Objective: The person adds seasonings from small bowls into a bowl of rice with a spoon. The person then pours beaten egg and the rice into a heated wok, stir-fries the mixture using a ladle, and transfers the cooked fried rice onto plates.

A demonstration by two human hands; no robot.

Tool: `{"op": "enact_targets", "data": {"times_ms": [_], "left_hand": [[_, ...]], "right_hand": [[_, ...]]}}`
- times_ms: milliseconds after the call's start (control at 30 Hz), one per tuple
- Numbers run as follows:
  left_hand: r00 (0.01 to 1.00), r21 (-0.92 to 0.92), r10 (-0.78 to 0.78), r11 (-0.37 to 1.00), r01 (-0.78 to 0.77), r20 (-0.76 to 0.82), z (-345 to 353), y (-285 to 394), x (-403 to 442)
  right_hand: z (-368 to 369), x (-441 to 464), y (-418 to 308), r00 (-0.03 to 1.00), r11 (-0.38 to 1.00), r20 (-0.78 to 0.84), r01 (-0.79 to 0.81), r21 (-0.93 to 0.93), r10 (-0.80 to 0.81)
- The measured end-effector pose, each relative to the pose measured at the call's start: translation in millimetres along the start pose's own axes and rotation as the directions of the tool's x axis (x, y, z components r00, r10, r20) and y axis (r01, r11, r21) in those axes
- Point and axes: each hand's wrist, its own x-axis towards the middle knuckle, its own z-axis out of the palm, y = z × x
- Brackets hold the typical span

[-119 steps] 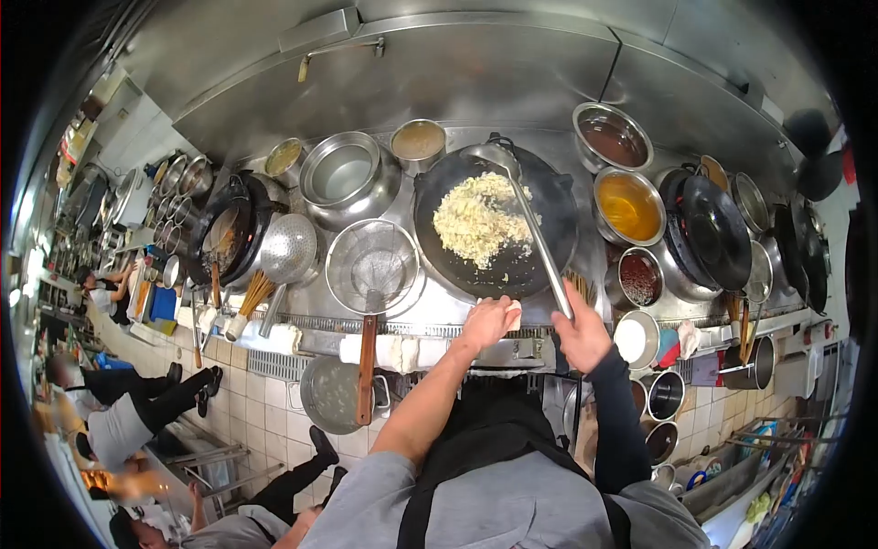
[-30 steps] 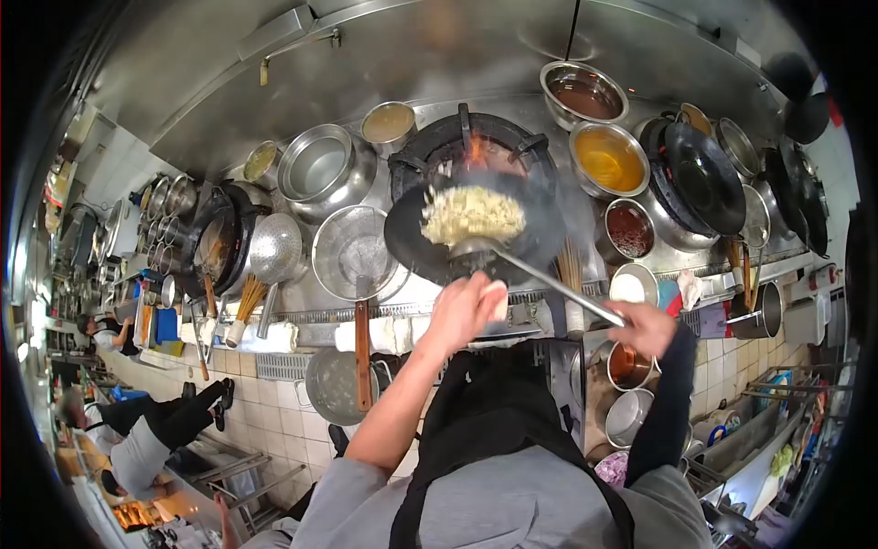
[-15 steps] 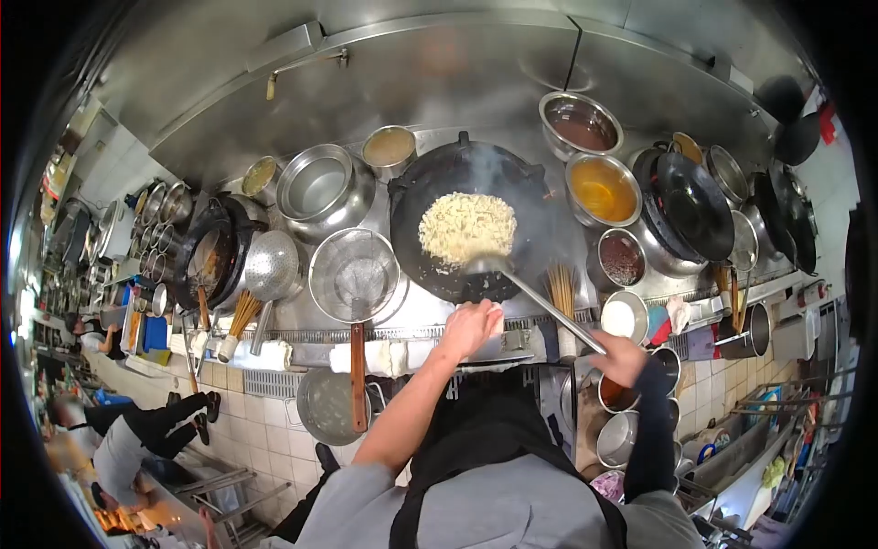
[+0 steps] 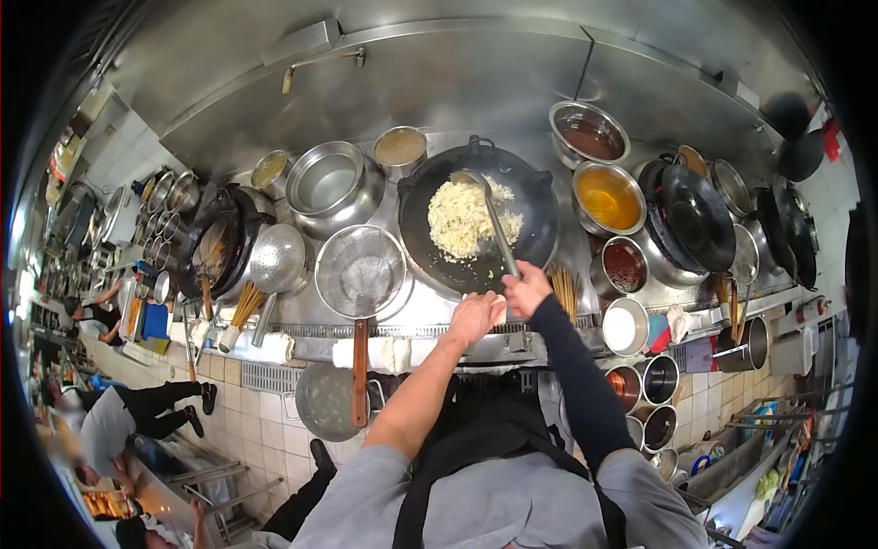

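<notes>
A dark wok (image 4: pixel 540 224) sits on the burner in front of me, holding a mound of pale yellow fried rice (image 4: pixel 457 224) with green flecks. Gripped in my right hand (image 4: pixel 528 291) is the long handle of a metal ladle (image 4: pixel 498 224). Its bowl rests at the far side of the rice. My left hand (image 4: pixel 476 318) is closed at the wok's near edge, with a bit of white cloth beside the fingers; the exact spot it grips is hidden beneath it.
Left of the wok lie a wire strainer (image 4: pixel 361 274) with a wooden handle and a large steel pot (image 4: pixel 334 188). On the right stand a bowl of yellow oil (image 4: pixel 608 197), a container of dark red sauce (image 4: pixel 625 263) and a second wok (image 4: pixel 695 215). Co-workers (image 4: pixel 114 421) are at far left.
My right hand has moved left and forward, and the ladle's bowl has gone from the wok's near side to its far side. The rice is more spread out.
</notes>
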Motion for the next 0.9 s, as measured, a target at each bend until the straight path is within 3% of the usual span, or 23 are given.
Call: {"op": "enact_targets", "data": {"times_ms": [33,67,100,167,200,233,267,300,367,433,500,567,600,667,700,733,767,800,833,900], "left_hand": [[1.0,-0.005,-0.01,1.0,0.01,0.011,-5.1,2.2,1.1],[0.999,-0.016,-0.021,1.0,0.021,0.025,-6.8,4.4,1.2],[0.999,-0.028,-0.034,0.999,0.035,0.036,-5.7,5.1,1.4],[0.999,-0.028,-0.032,0.999,0.032,0.004,-3.7,4.4,1.1],[0.999,-0.024,-0.031,0.999,0.031,-0.012,-3.5,3.5,1.1],[1.0,-0.029,-0.029,0.999,0.029,-0.006,-3.0,1.9,2.1],[1.0,-0.032,-0.026,0.999,0.026,0.002,-1.4,0.1,3.2],[1.0,-0.034,-0.021,0.999,0.022,0.012,0.0,-0.5,1.9],[0.999,-0.048,-0.029,0.998,0.03,0.018,-1.9,0.8,0.0],[0.999,-0.047,-0.047,0.998,0.048,0.021,-4.6,5.7,0.9],[0.997,-0.025,-0.063,0.998,0.064,0.039,-10.9,10.5,0.1],[0.998,-0.013,-0.056,0.998,0.057,0.039,-10.4,10.5,1.0],[0.998,-0.009,-0.053,0.999,0.053,0.036,-9.0,11.2,0.3],[0.999,-0.024,-0.036,0.999,0.036,0.011,-7.8,9.6,-2.9],[1.0,-0.031,-0.024,0.999,0.024,-0.003,-7.1,8.7,-1.9],[0.999,-0.027,-0.033,0.999,0.033,-0.003,-4.4,6.5,-2.2],[0.999,-0.022,-0.038,0.999,0.038,-0.002,-1.6,4.2,-1.2],[0.999,-0.021,-0.045,0.999,0.045,-0.001,1.8,3.0,-0.2],[0.999,-0.03,-0.041,0.999,0.04,-0.003,6.0,2.9,-3.6],[1.0,-0.037,-0.025,0.999,0.024,-0.019,4.8,0.7,-0.3]], "right_hand": [[-12.4,-29.2,-46.2,0.998,0.988,0.003,-0.069,-0.141,0.07],[-26.6,-6.3,19.4,0.807,0.675,-0.032,0.47,-0.568,-0.589],[-32.5,-46.6,-17.7,0.909,0.747,-0.024,0.327,-0.579,-0.416],[-41.7,-76.9,-23.6,0.897,0.766,-0.025,0.362,-0.531,-0.441],[-53.3,-76.0,-16.2,0.976,0.98,0.096,0.199,-0.027,-0.195],[-68.4,-72.0,-2.7,0.946,0.891,0.323,-0.128,0.436,-0.022],[-73.5,-65.6,12.2,0.817,0.526,0.576,-0.496,0.69,0.015],[-65.6,-43.6,39.0,0.812,0.378,0.577,-0.564,0.734,0.092],[-52.8,5.6,84.3,0.766,0.365,0.611,-0.636,0.679,0.199],[-17.7,-11.6,21.4,0.91,0.849,0.272,-0.396,0.349,0.313],[-2.8,-18.7,2.1,0.976,0.971,0.108,-0.201,0.126,0.188],[-18.5,21.5,20.5,0.926,0.784,0.271,-0.368,0.5,0.261],[-30.0,44.1,36.8,0.851,0.568,0.48,-0.509,0.647,0.215],[-14.7,38.0,29.2,0.935,0.872,0.263,-0.324,0.367,0.237],[-5.0,32.4,22.8,0.968,0.958,0.151,-0.226,0.178,0.2],[1.1,-10.6,-16.1,0.994,0.983,0.099,-0.022,-0.184,0.041],[-2.3,-27.1,-24.1,0.98,0.987,0.169,-0.078,-0.139,0.101],[-15.3,-10.8,-8.1,0.927,0.951,0.32,-0.26,0.17,0.196],[-26.0,-0.2,15.7,0.842,0.777,0.484,-0.463,0.426,0.237],[-11.6,-2.1,33.0,0.883,0.765,0.384,-0.438,0.473,0.268]]}}
